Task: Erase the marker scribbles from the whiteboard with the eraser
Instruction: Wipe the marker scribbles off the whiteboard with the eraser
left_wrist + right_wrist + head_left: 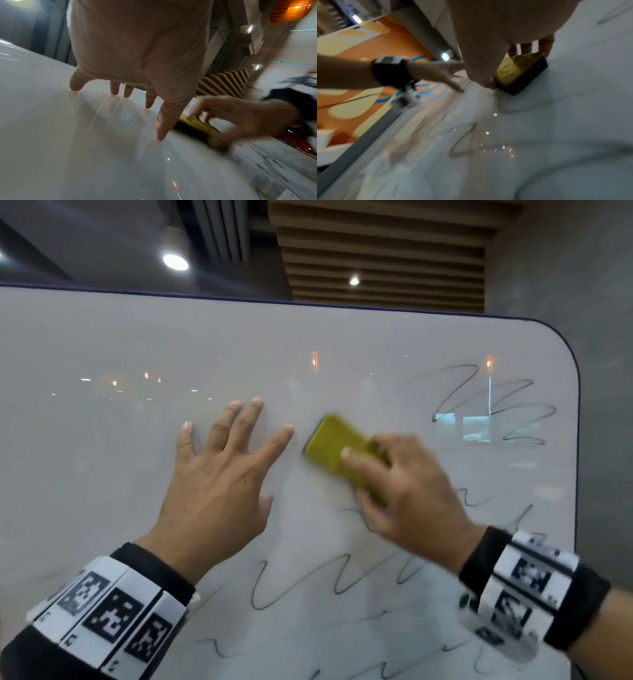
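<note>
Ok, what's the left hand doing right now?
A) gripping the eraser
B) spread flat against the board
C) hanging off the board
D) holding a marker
B: the left hand has its fingers spread straight against the board, while the right hand holds the eraser.

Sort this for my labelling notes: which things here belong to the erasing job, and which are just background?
In the job: whiteboard; eraser, gripped by right hand; scribbles; left hand spread on the board.

Background: ceiling lights; slatted ceiling panel.

Whiteboard (137,344) glossy, smooth; eraser (334,446) yellow foam, dark felt base.
</note>
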{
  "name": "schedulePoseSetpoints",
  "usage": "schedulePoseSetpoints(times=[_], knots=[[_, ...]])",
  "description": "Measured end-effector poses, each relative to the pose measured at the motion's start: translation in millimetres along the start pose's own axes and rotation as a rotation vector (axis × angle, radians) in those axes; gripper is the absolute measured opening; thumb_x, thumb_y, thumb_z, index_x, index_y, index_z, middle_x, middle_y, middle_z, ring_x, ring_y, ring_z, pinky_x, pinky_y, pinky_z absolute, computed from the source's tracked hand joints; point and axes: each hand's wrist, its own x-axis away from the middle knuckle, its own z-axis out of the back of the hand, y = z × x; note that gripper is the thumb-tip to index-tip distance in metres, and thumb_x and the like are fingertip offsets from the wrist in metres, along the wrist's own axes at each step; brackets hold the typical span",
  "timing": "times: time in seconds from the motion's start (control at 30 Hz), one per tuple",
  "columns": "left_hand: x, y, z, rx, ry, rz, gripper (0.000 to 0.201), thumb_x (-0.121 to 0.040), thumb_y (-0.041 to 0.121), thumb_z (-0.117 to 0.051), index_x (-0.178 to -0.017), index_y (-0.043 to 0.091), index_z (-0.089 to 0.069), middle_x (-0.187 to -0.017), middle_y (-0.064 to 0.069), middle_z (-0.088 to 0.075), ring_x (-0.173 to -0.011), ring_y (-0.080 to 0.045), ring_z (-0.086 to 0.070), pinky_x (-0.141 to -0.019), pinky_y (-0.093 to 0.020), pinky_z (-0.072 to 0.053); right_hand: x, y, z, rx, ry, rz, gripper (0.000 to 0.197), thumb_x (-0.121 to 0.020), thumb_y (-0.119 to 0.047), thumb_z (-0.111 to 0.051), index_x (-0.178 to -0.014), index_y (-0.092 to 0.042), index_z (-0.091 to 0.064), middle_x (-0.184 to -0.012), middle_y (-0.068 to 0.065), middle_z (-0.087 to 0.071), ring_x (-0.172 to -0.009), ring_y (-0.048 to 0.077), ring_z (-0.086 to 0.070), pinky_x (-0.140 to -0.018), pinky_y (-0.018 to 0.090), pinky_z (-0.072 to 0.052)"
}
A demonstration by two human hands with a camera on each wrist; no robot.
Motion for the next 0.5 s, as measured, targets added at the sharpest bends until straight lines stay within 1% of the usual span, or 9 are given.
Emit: schedulePoseSetpoints(times=[0.1, 0.17, 0.2, 0.23, 0.3, 0.37, 0.4, 0.43, 0.5], knots=[[-0.1, -0.4, -1.0, -0.019, -0.001, 0.0, 0.093, -0.064, 0.038, -0.083, -0.145, 0.032, -0.039, -0.158, -0.011, -0.025, -0.145, -0.032, -0.026, -0.102, -0.069, -0.033, 38.9, -28.4, -10.6, 0.007, -0.137, 0.23, 0.042, -0.083, -0.019, -0.072, -0.123, -0.022, -0.061, -0.113, 0.017, -0.061, -0.089, 0.035, -0.055, -0.069, 0.042, -0.047], [-0.1, -1.0, -1.3, -0.02, -0.007, 0.004, 0.093, -0.065, 0.037, -0.083, -0.146, 0.032, -0.037, -0.158, -0.011, -0.024, -0.146, -0.032, -0.024, -0.103, -0.069, -0.032, 37.0, -22.1, -5.9, 0.007, -0.176, 0.297, 0.039, -0.085, -0.02, -0.073, -0.123, -0.023, -0.062, -0.114, 0.017, -0.062, -0.091, 0.033, -0.056, -0.07, 0.041, -0.047], [0.1, -1.2, -1.2, -0.019, -0.012, 0.009, 0.093, -0.066, 0.037, -0.083, -0.146, 0.033, -0.036, -0.159, -0.01, -0.023, -0.146, -0.031, -0.022, -0.103, -0.068, -0.032, 28.7, -11.7, -2.9, 0.012, -0.167, 0.287, 0.039, -0.087, -0.02, -0.071, -0.124, -0.023, -0.061, -0.114, 0.017, -0.061, -0.091, 0.034, -0.055, -0.072, 0.041, -0.047], [0.5, -1.4, -0.6, -0.019, -0.016, 0.012, 0.092, -0.067, 0.037, -0.082, -0.146, 0.034, -0.036, -0.159, -0.01, -0.022, -0.146, -0.031, -0.021, -0.104, -0.068, -0.031, 17.2, 1.7, 0.9, 0.01, -0.128, 0.231, 0.038, -0.088, -0.021, -0.069, -0.126, -0.023, -0.06, -0.115, 0.018, -0.061, -0.092, 0.034, -0.055, -0.075, 0.042, -0.048], [0.9, -1.2, 0.1, -0.016, -0.021, 0.011, 0.09, -0.069, 0.037, -0.081, -0.146, 0.034, -0.034, -0.16, -0.01, -0.021, -0.147, -0.031, -0.02, -0.105, -0.067, -0.03, -9.1, 35.6, 13.4, -0.016, 0.0, 0.012, 0.043, -0.086, -0.021, -0.069, -0.128, -0.021, -0.061, -0.118, 0.019, -0.058, -0.097, 0.038, -0.054, -0.082, 0.048, -0.051], [1.0, -0.6, -0.1, -0.017, -0.026, 0.009, 0.089, -0.071, 0.036, -0.08, -0.147, 0.034, -0.033, -0.16, -0.01, -0.02, -0.147, -0.03, -0.018, -0.106, -0.067, -0.029, -21.7, 53.5, 21.9, -0.003, 0.057, -0.152, 0.047, -0.083, -0.018, -0.074, -0.129, -0.019, -0.062, -0.121, 0.019, -0.055, -0.102, 0.039, -0.052, -0.085, 0.053, -0.051], [0.9, -0.3, -0.6, -0.018, -0.028, 0.01, 0.09, -0.071, 0.036, -0.08, -0.147, 0.034, -0.033, -0.16, -0.009, -0.019, -0.147, -0.03, -0.018, -0.106, -0.066, -0.029, -18.7, 50.9, 20.2, 0.009, 0.059, -0.165, 0.048, -0.082, -0.017, -0.076, -0.128, -0.017, -0.063, -0.121, 0.018, -0.055, -0.102, 0.039, -0.052, -0.084, 0.053, -0.051], [0.7, 0.0, -0.7, -0.017, -0.028, 0.013, 0.09, -0.071, 0.036, -0.08, -0.147, 0.034, -0.033, -0.16, -0.01, -0.019, -0.147, -0.031, -0.018, -0.106, -0.066, -0.029, -10.7, 42.0, 15.8, 0.011, 0.053, -0.132, 0.049, -0.081, -0.016, -0.076, -0.128, -0.016, -0.064, -0.12, 0.019, -0.055, -0.1, 0.039, -0.052, -0.083, 0.052, -0.051], [0.9, 1.5, -1.1, -0.008, -0.026, 0.022, 0.091, -0.07, 0.033, -0.081, -0.148, 0.033, -0.034, -0.16, -0.01, -0.019, -0.147, -0.031, -0.018, -0.107, -0.067, -0.029, 17.0, 14.5, 3.3, -0.02, 0.004, 0.014, 0.045, -0.082, -0.015, -0.075, -0.126, -0.017, -0.065, -0.116, 0.02, -0.058, -0.095, 0.039, -0.054, -0.079, 0.049, -0.05]])
